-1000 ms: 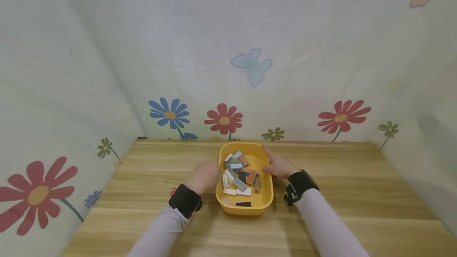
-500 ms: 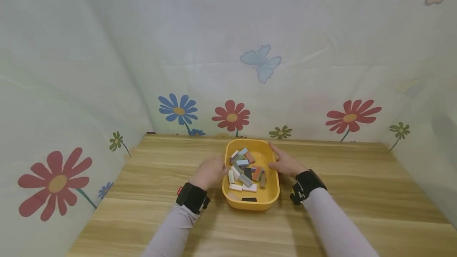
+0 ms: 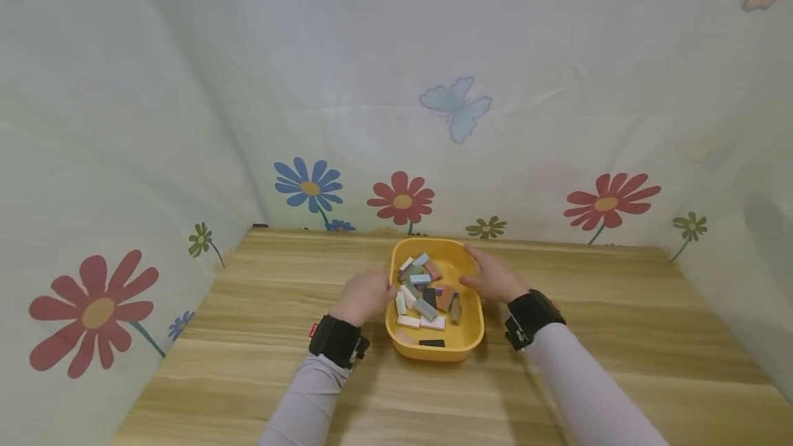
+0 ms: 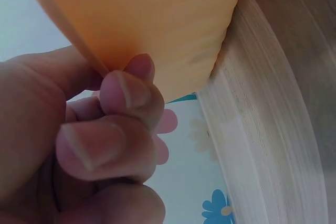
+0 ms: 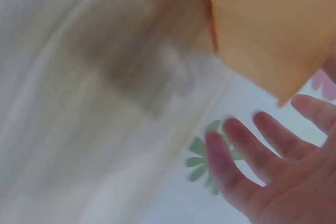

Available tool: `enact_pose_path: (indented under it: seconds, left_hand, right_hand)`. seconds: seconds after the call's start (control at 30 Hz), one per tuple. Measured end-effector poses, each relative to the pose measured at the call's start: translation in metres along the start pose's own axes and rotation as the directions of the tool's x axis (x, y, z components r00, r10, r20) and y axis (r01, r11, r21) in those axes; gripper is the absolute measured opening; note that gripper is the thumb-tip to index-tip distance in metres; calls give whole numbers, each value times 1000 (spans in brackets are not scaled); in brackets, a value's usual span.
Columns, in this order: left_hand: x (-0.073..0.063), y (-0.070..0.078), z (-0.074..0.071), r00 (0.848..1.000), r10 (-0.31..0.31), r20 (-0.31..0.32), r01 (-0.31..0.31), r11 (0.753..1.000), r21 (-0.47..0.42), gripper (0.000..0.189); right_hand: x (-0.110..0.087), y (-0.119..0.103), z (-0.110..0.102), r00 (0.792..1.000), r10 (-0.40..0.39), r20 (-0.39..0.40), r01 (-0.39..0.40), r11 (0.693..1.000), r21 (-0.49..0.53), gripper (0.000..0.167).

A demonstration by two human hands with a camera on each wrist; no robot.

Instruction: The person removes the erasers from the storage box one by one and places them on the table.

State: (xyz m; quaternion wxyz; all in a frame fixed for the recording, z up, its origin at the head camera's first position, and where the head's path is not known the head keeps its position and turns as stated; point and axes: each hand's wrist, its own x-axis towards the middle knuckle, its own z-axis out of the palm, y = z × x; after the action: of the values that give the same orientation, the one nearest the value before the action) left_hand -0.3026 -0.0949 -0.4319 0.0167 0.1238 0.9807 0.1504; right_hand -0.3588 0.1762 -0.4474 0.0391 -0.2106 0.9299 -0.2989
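A yellow plastic bin stands on the table before me, holding several small oblong blocks in white, grey, blue, black, orange and brown. My left hand pinches the bin's left rim; the left wrist view shows its thumb and fingers meeting at that edge, the other fingers curled below. On the opposite side is my right hand, its thumb over the right rim. The right wrist view shows the straight, spread fingers beneath the bin's outer wall, with a gap between most of them and it.
The wood-grain table extends on both sides of the bin. Behind it hangs a pale cloth printed with flowers and a butterfly, close to the bin's far end. More cloth encloses the left and right sides.
The head view has shifted slightly, carrying bin and backdrop together to the right in the picture. The left hand keeps its pinch on the rim, and the right hand stays alongside.
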Motion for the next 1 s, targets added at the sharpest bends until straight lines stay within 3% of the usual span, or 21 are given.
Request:
enact_pose_path:
  seconds: [0.07, 0.17, 0.3, 0.4, 0.67, 1.0]
  left_hand:
    - [1, 1, 1, 1000, 14, -2, -14, 1000, -8, 35]
    - [0, 0, 1, 1000, 28, -12, -29, 999, -15, 36]
    - [-5, -5, 2, 999, 33, -39, -33, 999, -17, 36]
    - [-6, -5, 2, 997, 46, -55, -47, 999, -15, 35]
    - [-2, -1, 6, 1000, 24, -7, -24, 1000, -12, 36]
    - [0, -6, 6, 999, -23, 28, 23, 1000, 8, 38]
  right_hand:
    - [-4, -9, -3, 997, -57, -46, 51, 993, -109, 66]
    - [-10, -31, -6, 989, -137, -52, 125, 973, -194, 56]
    - [-13, -60, -2, 978, -203, 35, 206, 961, -185, 48]
    - [-14, -70, 7, 967, -235, 102, 248, 956, -156, 45]
    - [-14, -60, 40, 930, -313, 195, 344, 927, -153, 38]
    - [-12, -53, 61, 894, -410, 181, 445, 861, -246, 36]
